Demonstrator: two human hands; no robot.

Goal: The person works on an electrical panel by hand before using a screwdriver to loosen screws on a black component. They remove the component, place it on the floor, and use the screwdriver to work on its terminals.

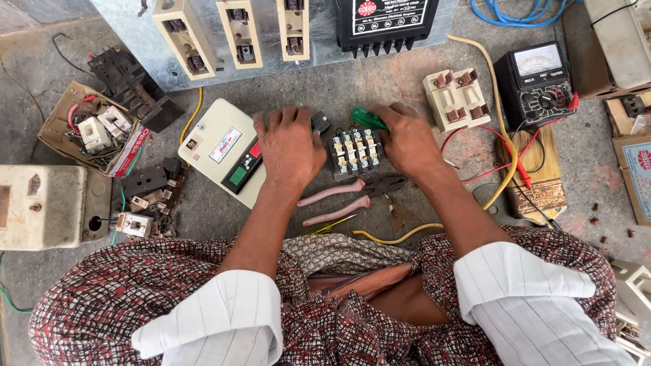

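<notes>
Nearest: red-and-white patterned cloth wrap across the lap, white striped cuffs above it. Just beyond, on grey concrete floor, pink-handled pliers lying flat, jaws pointing right, untouched.

Beyond the pliers, between both hands: small black terminal block with cream-coloured contact rows and brass screws. Judged rigid moulded plastic, light, not slippery; thin edges and screw posts probably brittle. Best held by the two long sides, clear of the contacts.

Left hand spread flat, palm down, fingers loosely extended, pressed over the block's left end and the edge of a cream rectangular switch box with a green button. Nothing closed in the fist.

Right hand curled around a green-handled screwdriver, handle showing above the knuckles, tip hidden, hand resting against the block's right side.

Further right: cream double fuse holder, black analogue multimeter with red probe leads, yellow cable.

Farthest: grey metal panel carrying cream fuse carriers.
</notes>
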